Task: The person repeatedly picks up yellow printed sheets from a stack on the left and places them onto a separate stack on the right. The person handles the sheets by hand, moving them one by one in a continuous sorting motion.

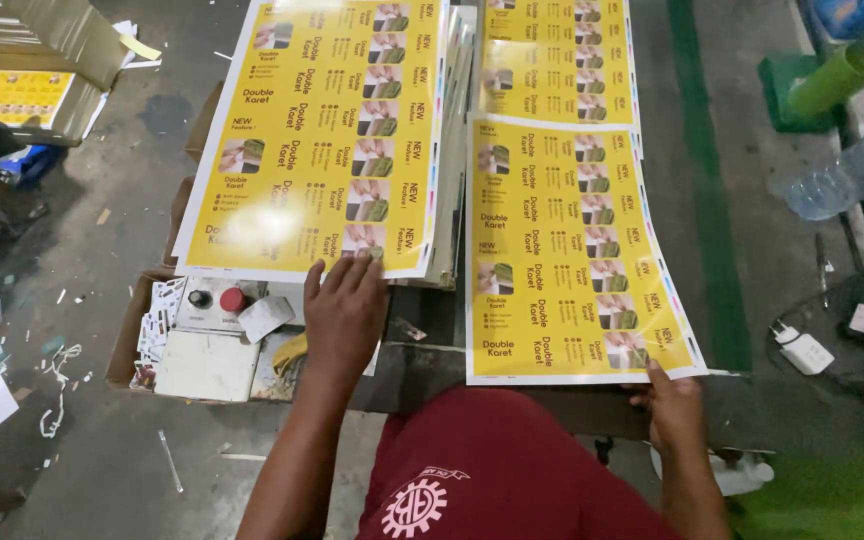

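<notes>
A glossy yellow printed sheet [317,130] tops a stack on the left, and my left hand [345,310] lies flat with its fingertips on the sheet's near edge. On the right, another yellow printed sheet [567,255] curves down toward me. My right hand [674,405] pinches its near right corner. A further yellow sheet [557,60] lies beyond it.
A grey control box with a red button [233,299] and a black knob sits below the left stack. Cardboard boxes [47,55] stand at the upper left, a green tube [837,75] and clear plastic bottle [832,185] at the right. Paper scraps litter the concrete floor [102,470].
</notes>
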